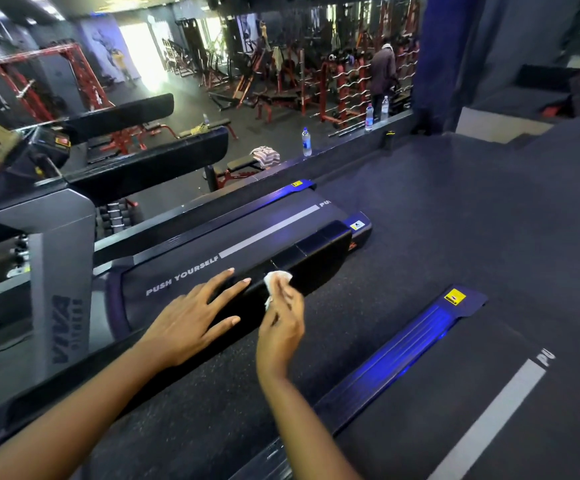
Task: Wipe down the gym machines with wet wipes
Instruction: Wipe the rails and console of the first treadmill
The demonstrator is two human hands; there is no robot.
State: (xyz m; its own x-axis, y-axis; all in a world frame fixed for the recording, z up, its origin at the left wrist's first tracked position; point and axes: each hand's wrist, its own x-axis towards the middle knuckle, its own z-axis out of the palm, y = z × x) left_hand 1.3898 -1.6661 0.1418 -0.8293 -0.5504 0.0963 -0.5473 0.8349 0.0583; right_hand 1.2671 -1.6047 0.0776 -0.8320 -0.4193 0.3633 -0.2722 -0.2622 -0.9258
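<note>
Rail (pixel 319 254): black, treadmill side. Left hand (pixel 191 323): fingers straight, spread, flat on rail. Right hand (pixel 281 327), at its 3 o'clock: fingers curled, pinching wipe (pixel 276 282) against rail.

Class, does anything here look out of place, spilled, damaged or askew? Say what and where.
Nothing looks spilled or damaged. The only stray items are a striped towel and a water bottle left along the ledge beyond the treadmill. The left hand rests flat on the black rail; the right hand pinches the wipe.
</note>
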